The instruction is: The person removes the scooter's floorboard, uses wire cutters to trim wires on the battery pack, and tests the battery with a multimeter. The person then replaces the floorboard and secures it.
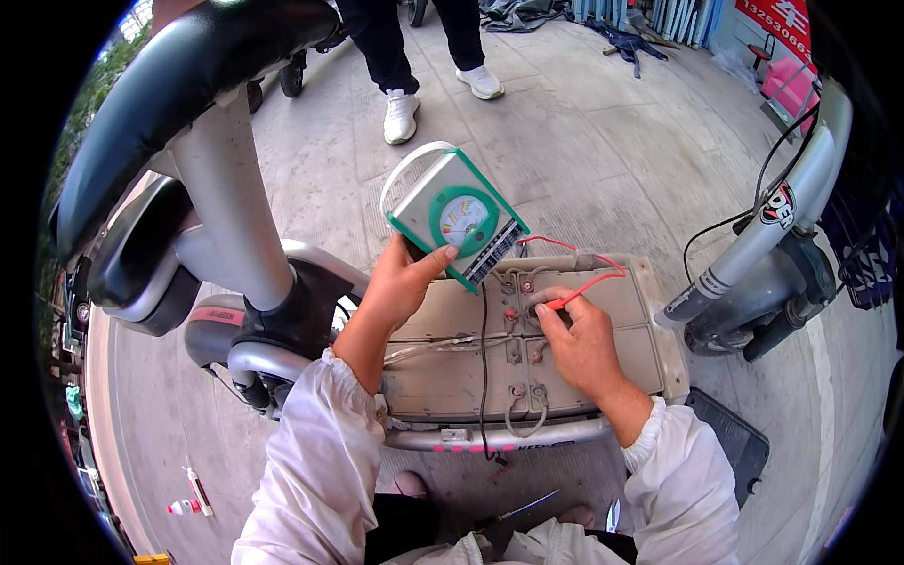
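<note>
In the head view, the left hand (407,282) is closed around the lower left edge of a green-and-white dial meter (466,221), tilted above the far side of the tan battery pack (443,315), while the right hand (584,350) pinches a red probe (556,304) between thumb and fingers. The probe slants down to the left, towards a reddish terminal (510,315) just left of those fingertips, so the right hand is the nearer one; whether the tip touches metal, I cannot tell

A head-worn fisheye looks down and forward over nearby batteries (452,315).
</note>
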`<action>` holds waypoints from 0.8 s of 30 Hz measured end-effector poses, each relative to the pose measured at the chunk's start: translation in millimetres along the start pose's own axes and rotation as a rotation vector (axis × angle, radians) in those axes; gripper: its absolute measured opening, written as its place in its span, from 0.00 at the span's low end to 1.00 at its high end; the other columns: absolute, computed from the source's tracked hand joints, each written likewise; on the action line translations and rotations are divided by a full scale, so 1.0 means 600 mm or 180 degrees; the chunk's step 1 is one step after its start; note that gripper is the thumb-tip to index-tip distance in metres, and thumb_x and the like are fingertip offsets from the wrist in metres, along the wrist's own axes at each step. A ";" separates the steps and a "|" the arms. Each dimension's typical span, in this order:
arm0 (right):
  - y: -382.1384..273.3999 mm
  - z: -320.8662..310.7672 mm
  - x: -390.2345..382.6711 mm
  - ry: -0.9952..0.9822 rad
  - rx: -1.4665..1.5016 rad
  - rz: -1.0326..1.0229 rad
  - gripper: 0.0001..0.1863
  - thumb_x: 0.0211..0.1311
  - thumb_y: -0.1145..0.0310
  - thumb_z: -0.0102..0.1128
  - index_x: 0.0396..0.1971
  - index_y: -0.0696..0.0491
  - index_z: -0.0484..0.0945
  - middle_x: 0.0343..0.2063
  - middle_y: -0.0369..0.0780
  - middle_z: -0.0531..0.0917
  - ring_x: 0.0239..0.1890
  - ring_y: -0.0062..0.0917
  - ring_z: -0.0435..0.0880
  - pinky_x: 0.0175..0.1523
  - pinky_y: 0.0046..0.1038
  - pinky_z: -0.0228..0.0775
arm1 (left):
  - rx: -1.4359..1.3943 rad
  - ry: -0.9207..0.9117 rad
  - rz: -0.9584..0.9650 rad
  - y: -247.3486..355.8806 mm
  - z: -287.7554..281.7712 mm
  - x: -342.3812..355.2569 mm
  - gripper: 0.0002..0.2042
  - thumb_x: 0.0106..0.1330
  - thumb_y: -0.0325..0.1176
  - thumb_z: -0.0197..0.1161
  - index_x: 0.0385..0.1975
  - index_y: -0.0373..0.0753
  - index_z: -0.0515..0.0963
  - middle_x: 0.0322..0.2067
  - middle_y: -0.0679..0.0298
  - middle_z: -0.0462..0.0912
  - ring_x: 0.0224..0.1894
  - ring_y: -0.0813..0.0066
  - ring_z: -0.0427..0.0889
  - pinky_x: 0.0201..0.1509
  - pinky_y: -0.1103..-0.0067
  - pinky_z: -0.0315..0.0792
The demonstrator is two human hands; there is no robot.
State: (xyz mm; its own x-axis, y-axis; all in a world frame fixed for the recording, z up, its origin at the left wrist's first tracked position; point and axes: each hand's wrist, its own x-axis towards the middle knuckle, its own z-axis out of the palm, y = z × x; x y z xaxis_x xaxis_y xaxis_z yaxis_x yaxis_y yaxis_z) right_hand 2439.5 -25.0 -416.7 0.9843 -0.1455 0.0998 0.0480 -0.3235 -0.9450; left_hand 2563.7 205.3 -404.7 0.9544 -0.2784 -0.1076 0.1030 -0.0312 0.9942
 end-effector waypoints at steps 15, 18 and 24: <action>-0.017 0.004 0.004 -0.0062 -0.0328 -0.0246 0.06 0.64 0.74 0.62 0.38 0.60 0.82 0.36 0.50 0.86 0.39 0.45 0.86 0.45 0.38 0.77 | -0.0033 -0.0067 0.0017 -0.002 -0.008 0.001 0.32 0.69 0.31 0.68 0.67 0.25 0.59 0.59 0.50 0.75 0.60 0.64 0.75 0.65 0.70 0.71; -0.016 0.005 0.004 -0.0056 -0.0317 -0.0250 0.06 0.64 0.75 0.62 0.37 0.60 0.82 0.36 0.50 0.86 0.38 0.44 0.86 0.45 0.38 0.77 | -0.0078 -0.0093 0.0023 -0.006 -0.010 0.005 0.33 0.69 0.31 0.69 0.67 0.25 0.58 0.59 0.50 0.74 0.60 0.64 0.75 0.65 0.69 0.71; -0.019 0.007 0.003 -0.0052 -0.0325 -0.0289 0.05 0.64 0.75 0.62 0.37 0.60 0.81 0.36 0.50 0.85 0.38 0.44 0.86 0.44 0.39 0.77 | -0.0100 -0.0123 0.0066 -0.007 -0.011 0.003 0.34 0.68 0.31 0.69 0.68 0.25 0.57 0.60 0.49 0.73 0.61 0.64 0.75 0.66 0.69 0.70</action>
State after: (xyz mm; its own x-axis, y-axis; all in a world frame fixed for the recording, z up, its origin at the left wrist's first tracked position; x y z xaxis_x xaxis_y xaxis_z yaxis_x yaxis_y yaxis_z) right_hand 2441.6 -17.5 -407.1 0.9794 -0.0964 0.1776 0.1202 -0.4284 -0.8956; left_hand 2567.1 211.1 -409.1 0.9450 -0.3155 -0.0864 0.0926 0.0048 0.9957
